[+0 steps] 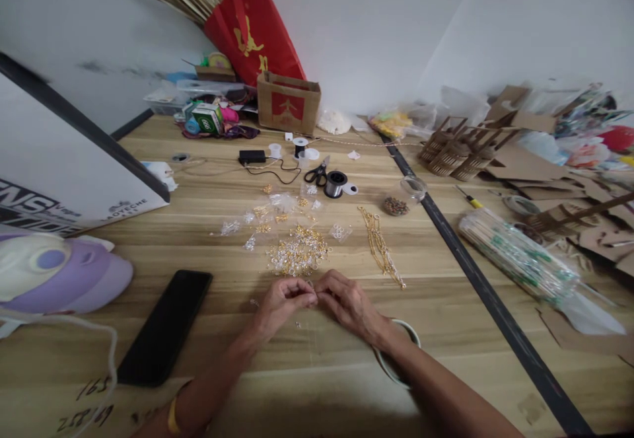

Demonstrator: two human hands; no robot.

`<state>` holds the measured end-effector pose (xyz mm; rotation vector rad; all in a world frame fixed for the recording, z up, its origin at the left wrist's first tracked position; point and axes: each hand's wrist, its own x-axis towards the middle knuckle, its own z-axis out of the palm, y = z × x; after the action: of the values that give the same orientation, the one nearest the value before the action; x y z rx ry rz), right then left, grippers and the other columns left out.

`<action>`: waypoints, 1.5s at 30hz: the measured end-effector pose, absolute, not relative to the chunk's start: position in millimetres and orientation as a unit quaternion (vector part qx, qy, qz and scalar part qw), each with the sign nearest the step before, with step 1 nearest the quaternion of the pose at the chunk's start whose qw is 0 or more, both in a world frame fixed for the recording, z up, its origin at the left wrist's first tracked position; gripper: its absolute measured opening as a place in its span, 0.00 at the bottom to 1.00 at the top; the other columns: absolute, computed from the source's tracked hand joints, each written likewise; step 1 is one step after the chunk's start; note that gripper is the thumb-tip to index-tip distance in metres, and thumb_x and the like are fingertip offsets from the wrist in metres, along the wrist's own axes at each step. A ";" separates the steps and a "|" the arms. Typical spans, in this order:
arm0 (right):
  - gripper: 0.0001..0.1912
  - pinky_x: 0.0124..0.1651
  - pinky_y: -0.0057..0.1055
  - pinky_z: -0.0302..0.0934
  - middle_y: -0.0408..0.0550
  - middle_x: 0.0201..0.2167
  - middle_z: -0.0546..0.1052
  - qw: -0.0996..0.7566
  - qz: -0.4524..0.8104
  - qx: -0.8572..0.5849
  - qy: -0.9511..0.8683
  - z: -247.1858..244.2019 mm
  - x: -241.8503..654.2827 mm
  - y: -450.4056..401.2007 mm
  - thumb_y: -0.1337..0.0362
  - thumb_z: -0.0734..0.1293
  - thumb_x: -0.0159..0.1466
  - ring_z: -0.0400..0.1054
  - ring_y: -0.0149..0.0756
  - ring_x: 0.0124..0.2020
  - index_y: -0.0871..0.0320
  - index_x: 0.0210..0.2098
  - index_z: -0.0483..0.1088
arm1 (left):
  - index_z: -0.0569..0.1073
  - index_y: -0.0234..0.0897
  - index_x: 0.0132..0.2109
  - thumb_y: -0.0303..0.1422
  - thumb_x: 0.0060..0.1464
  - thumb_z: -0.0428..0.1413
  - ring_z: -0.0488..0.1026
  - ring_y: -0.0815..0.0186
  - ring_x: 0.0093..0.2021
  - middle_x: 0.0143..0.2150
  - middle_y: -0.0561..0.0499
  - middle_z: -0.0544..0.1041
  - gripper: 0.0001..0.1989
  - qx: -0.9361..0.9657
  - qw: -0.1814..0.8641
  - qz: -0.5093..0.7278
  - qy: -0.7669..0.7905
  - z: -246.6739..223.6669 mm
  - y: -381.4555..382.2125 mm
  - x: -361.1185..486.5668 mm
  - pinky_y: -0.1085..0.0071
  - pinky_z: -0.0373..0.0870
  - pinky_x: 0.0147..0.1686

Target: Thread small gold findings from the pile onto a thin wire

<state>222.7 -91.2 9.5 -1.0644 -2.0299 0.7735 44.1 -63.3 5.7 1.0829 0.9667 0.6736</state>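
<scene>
Forearms, then gold and silvery trinkets

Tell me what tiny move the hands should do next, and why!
I'd probably slide the left hand and right hand back a little, away from the shiny pile. Their fingers come together right by its near edge, so they might bump the loose little pieces. What they pinch is too small to tell.
</scene>
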 end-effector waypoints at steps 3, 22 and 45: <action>0.08 0.36 0.28 0.62 0.48 0.31 0.71 0.348 0.298 -0.416 -0.785 9.8 222.5 -91.6 0.66 0.59 0.68 0.66 0.33 0.33 0.59 0.34 0.68 | 0.74 0.33 0.26 0.35 0.39 0.64 0.68 0.71 0.26 0.24 0.53 0.74 0.10 0.487 0.692 0.311 0.433 4.6 -63.8 44.0 0.75 0.64 0.30; 0.08 0.34 0.28 0.62 0.48 0.30 0.71 0.375 0.294 -0.410 -0.778 3.2 223.1 -94.6 0.62 0.62 0.67 0.66 0.33 0.31 0.58 0.35 0.69 | 0.72 0.33 0.27 0.40 0.42 0.63 0.68 0.69 0.26 0.24 0.53 0.73 0.13 0.514 0.669 0.334 0.421 -2.6 -63.8 44.8 0.73 0.64 0.30; 0.09 0.32 0.27 0.59 0.46 0.29 0.70 0.340 0.349 -0.453 -0.747 8.4 225.9 -93.4 0.61 0.60 0.68 0.64 0.32 0.30 0.59 0.33 0.66 | 0.72 0.34 0.25 0.34 0.42 0.62 0.67 0.69 0.26 0.23 0.53 0.73 0.08 0.565 0.626 0.327 0.426 2.9 -67.9 46.5 0.73 0.62 0.29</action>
<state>225.9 -93.4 8.4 -1.1789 -1.9441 0.9072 46.5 -67.9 2.9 1.2949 0.9774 0.7507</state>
